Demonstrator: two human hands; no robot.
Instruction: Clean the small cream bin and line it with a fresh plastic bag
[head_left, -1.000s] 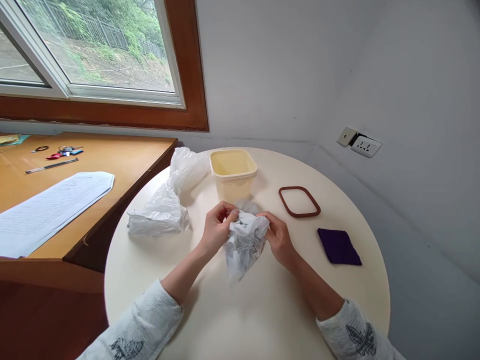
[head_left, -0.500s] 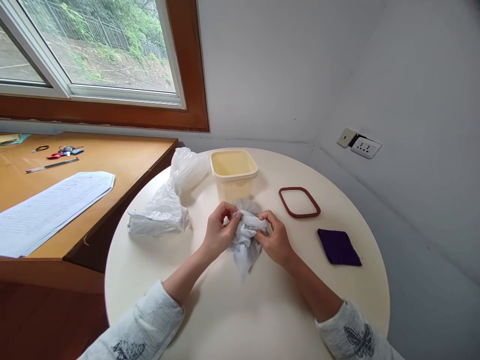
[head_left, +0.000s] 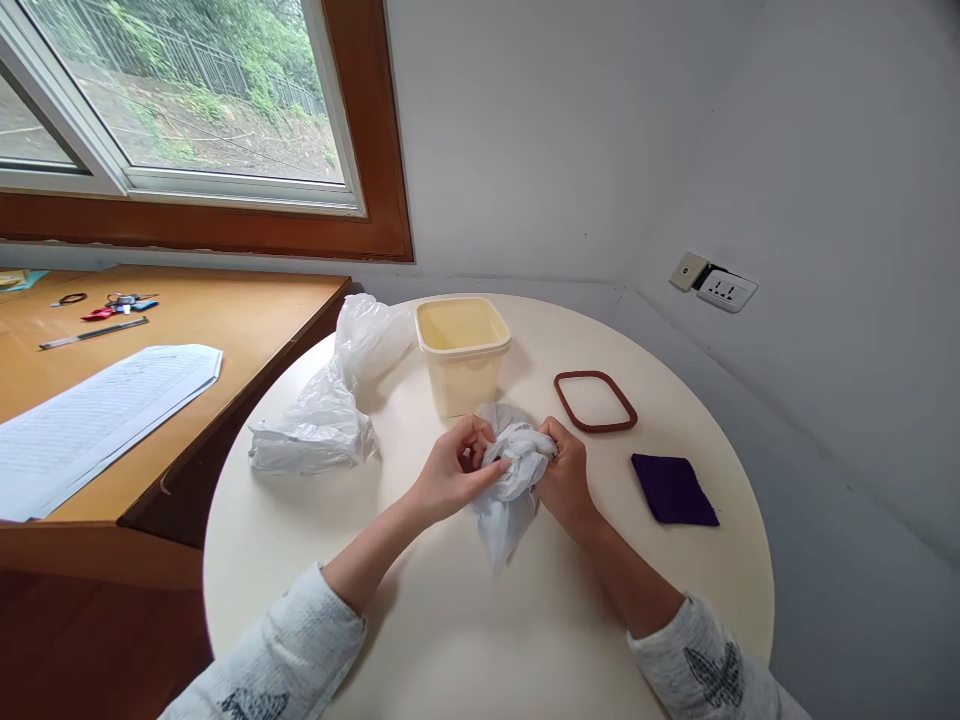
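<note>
Between my hands is a crumpled, twisted white plastic bag (head_left: 517, 465), its loose corner hanging down toward the table. My left hand (head_left: 459, 470) pinches its left side with thumb and fingers. On the other side my right hand (head_left: 566, 475) is closed round a bunched end of it. Just behind stands a pale yellow square tub (head_left: 463, 365), uncovered at the top. To its right a reddish-brown square ring (head_left: 596, 430) lies flat. Nearer me on the right is a folded dark purple cloth (head_left: 675, 490).
The round cream table (head_left: 450, 640) carries another crumpled plastic bag (head_left: 311, 430) at left. A wooden desk (head_left: 277, 310) adjoins, with papers (head_left: 112, 420), a pen (head_left: 94, 333) and keys (head_left: 131, 302). Wall sockets (head_left: 726, 289) are at right.
My right hand has closed more tightly and shifted right with the bag's end. The bag looks more tightly twisted, and its loose corner hangs slightly lower. The view has shifted slightly.
</note>
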